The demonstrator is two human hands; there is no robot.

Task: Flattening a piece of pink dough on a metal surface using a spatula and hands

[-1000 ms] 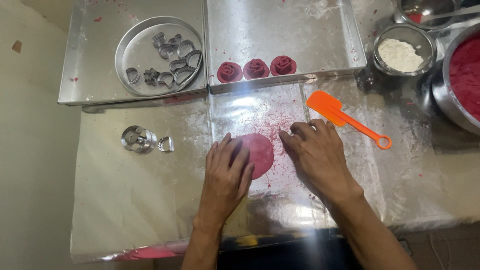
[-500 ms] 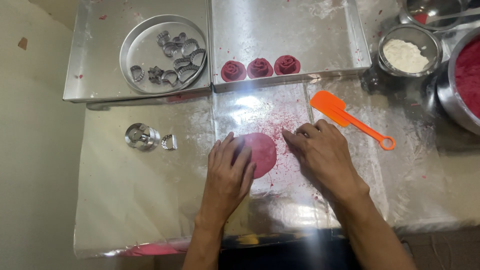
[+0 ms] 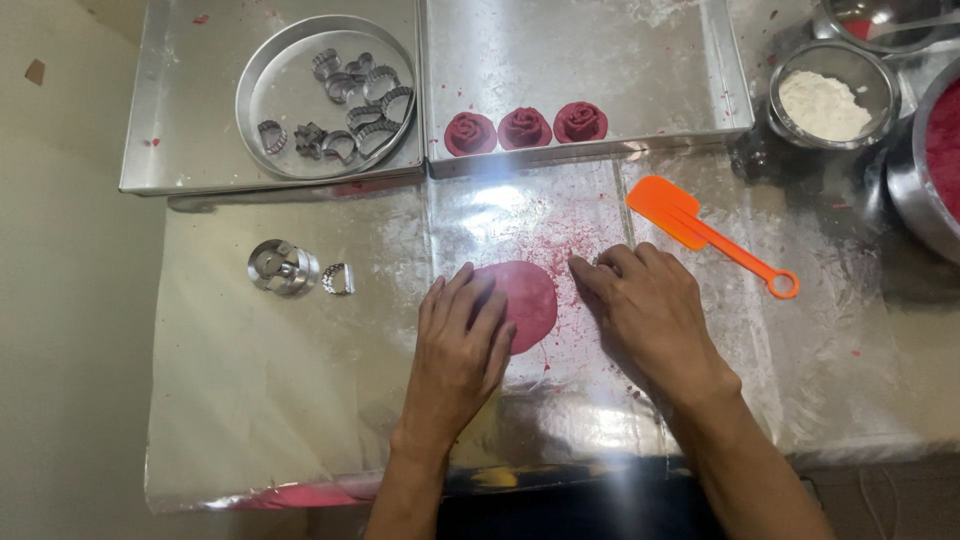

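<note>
A flat round disc of pink-red dough [image 3: 527,300] lies under a clear plastic sheet [image 3: 300,390] on the metal table. My left hand [image 3: 458,350] rests palm down with its fingers spread over the disc's left side. My right hand [image 3: 645,308] lies flat just right of the disc, fingertips near its edge, holding nothing. Behind them, three rose-shaped dough pieces [image 3: 525,128] stand in a row along the front of a steel tray [image 3: 640,80].
An orange spatula [image 3: 705,235] lies right of my hands. A round tin of several metal cutters [image 3: 330,95] sits on the left tray, two loose cutters [image 3: 295,270] on the sheet. A bowl of white flour [image 3: 825,100] and a bowl of red dough [image 3: 935,150] stand far right.
Both hands stay pressed on the sheet by the disc; the view has shifted slightly, nothing else moved.
</note>
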